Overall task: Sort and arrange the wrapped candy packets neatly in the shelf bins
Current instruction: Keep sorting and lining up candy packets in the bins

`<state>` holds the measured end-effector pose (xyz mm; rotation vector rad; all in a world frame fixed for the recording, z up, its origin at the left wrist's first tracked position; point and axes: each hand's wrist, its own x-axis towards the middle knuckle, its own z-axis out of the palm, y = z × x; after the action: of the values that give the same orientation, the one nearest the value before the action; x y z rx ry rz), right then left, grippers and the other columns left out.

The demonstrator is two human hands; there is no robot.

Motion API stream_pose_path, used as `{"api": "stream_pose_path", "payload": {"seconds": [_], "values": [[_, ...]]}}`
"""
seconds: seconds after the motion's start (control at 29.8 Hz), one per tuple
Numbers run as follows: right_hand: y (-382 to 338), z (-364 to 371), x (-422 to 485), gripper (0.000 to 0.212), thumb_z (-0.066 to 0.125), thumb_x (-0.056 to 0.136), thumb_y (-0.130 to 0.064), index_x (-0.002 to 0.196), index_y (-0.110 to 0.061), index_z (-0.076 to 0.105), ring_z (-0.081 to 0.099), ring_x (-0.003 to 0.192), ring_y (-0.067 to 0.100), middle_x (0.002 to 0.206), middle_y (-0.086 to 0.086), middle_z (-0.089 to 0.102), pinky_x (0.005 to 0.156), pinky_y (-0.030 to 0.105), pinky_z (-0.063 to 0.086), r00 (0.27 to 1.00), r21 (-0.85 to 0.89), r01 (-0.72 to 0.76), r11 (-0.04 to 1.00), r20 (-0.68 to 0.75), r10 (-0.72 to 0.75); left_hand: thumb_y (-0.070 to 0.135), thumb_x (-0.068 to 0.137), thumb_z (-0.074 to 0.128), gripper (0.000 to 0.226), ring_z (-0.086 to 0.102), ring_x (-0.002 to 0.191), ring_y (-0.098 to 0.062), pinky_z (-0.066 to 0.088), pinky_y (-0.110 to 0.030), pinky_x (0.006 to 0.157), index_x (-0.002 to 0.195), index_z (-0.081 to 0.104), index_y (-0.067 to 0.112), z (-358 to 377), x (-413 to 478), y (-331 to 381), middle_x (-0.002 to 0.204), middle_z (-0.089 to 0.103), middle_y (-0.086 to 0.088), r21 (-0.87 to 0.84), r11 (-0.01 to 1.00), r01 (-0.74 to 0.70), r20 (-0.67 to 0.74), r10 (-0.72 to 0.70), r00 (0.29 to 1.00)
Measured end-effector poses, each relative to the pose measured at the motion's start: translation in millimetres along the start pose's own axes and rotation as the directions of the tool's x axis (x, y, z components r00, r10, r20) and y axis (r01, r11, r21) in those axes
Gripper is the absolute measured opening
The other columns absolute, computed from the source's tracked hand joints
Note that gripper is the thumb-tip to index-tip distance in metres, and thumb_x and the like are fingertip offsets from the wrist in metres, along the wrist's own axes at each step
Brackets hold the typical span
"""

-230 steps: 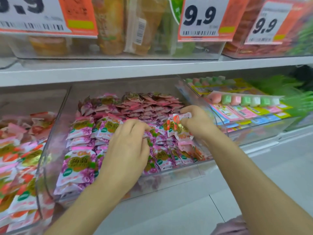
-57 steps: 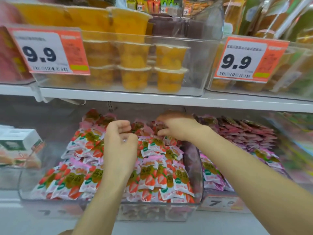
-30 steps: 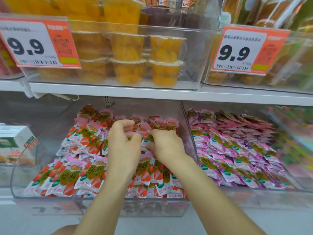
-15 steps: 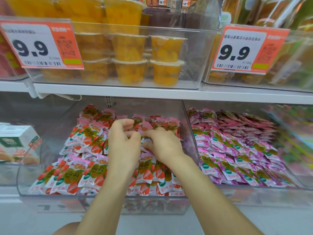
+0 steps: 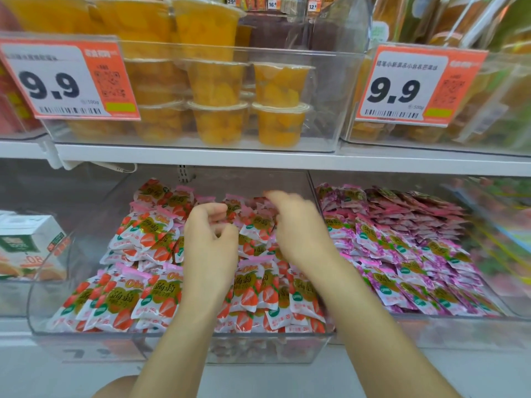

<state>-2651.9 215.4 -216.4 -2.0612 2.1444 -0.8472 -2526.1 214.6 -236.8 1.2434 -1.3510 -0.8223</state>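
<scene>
— Where are the strawberry packets (image 5: 123, 300)?
— Shingled in the clear bin (image 5: 258, 350), labels forward, likely for shoppers; left hand (image 5: 211, 248) curled, right hand (image 5: 300, 228) blurred over the back rows; holding anything, I cannot tell.

Setting: retail shop, snack aisle. Evidence: a white metal shelf board (image 5: 201, 158) carried clear plastic display bins (image 5: 178, 347). A left orange-and-white price card (image 5: 69, 81) and a right price card (image 5: 419, 84), each printed "9.9" with barcode and QR code, hung on the upper bins. Small price labels (image 5: 271, 4) showed farther back. Stock lay in bulk: stacked clear cups of orange fruit (image 5: 218, 122), white strawberry-printed candy packets (image 5: 126, 300), pink-and-purple candy packets (image 5: 402, 254).
</scene>
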Motion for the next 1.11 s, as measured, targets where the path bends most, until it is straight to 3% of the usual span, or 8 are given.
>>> {"api": "stream_pose_path", "payload": {"seconds": [0.13,0.27,0.5,0.67,0.8,0.94,1.04,1.11], "values": [[33,-59,-26,0.053,0.041,0.090,0.008,0.127,-0.025,0.057,0.048,0.123,0.011,0.131,-0.006,0.056,0.104,0.023,0.034,0.997,0.126,0.019,0.992,-0.078,-0.009,0.003,0.089,0.047,0.029,0.050,0.080,0.012,0.041,-0.004,0.064,0.106,0.048,0.026,11,-12,4,0.104,0.051,0.004,0.048,0.993,-0.109,0.061,0.106,0.993],[91,-102,-60,0.038,0.047,0.093,0.000,0.112,-0.027,0.066,0.058,0.099,-0.002,0.109,-0.014,0.064,0.075,0.004,0.042,0.992,0.226,-0.053,0.973,0.124,0.025,0.000,0.085,0.046,0.032,0.050,0.090,0.002,0.042,-0.016,0.073,0.104,0.049,0.025,44,-35,20,0.101,0.046,0.010,0.091,0.934,-0.346,0.155,0.330,0.931],[199,-176,-104,0.040,0.052,0.088,0.010,0.092,-0.026,0.067,0.066,0.082,0.004,0.095,-0.005,0.071,0.067,0.018,0.051,0.955,0.301,-0.263,0.917,0.217,0.203,0.009,0.079,0.045,0.032,0.049,0.101,-0.020,0.039,-0.034,0.087,0.109,0.055,0.015,145,-90,59,0.107,0.050,0.000,0.146,0.740,-0.656,0.468,0.533,0.705],[240,-188,-107,0.031,0.057,0.086,0.006,0.099,-0.020,0.068,0.065,0.090,0.001,0.101,0.000,0.071,0.075,0.007,0.047,0.912,0.269,-0.291,0.918,0.368,0.182,0.012,0.081,0.043,0.032,0.049,0.104,-0.021,0.043,-0.044,0.087,0.110,0.055,0.017,198,-103,59,0.111,0.051,0.000,0.174,0.755,-0.632,0.556,0.455,0.696],[266,-188,-103,0.021,0.053,0.094,-0.016,0.107,-0.023,0.068,0.057,0.093,-0.005,0.096,-0.021,0.063,0.081,0.009,0.043,0.801,-0.044,-0.158,0.986,0.578,0.154,0.009,0.080,0.044,0.032,0.050,0.104,-0.021,0.044,-0.045,0.086,0.109,0.057,0.015,219,-103,46,0.110,0.053,-0.001,0.220,0.751,-0.623,0.590,0.406,0.698],[265,-183,-109,0.032,0.041,0.095,-0.039,0.103,-0.017,0.064,0.057,0.091,0.010,0.093,-0.007,0.063,0.088,0.032,0.045,0.688,-0.144,-0.119,0.982,0.701,0.186,0.008,0.080,0.045,0.031,0.049,0.103,-0.022,0.041,-0.038,0.088,0.108,0.058,0.010,220,-102,42,0.108,0.054,-0.004,0.238,0.717,-0.655,0.615,0.411,0.673],[262,-174,-109,0.044,0.037,0.094,-0.049,0.098,-0.013,0.061,0.052,0.085,0.014,0.087,-0.002,0.057,0.089,0.033,0.044,0.575,-0.150,-0.178,0.972,0.786,0.227,0.005,0.083,0.046,0.028,0.048,0.102,-0.021,0.035,-0.030,0.088,0.107,0.059,0.009,221,-103,41,0.107,0.054,-0.005,0.229,0.712,-0.664,0.637,0.407,0.655],[260,-170,-110,0.049,0.033,0.088,-0.059,0.102,-0.022,0.061,0.051,0.093,0.007,0.090,-0.014,0.055,0.096,0.029,0.040,0.531,-0.150,-0.243,0.958,0.806,0.260,0.000,0.085,0.049,0.026,0.047,0.102,-0.020,0.034,-0.026,0.088,0.107,0.059,0.008,220,-104,40,0.107,0.054,-0.006,0.229,0.724,-0.650,0.636,0.395,0.663]]}}
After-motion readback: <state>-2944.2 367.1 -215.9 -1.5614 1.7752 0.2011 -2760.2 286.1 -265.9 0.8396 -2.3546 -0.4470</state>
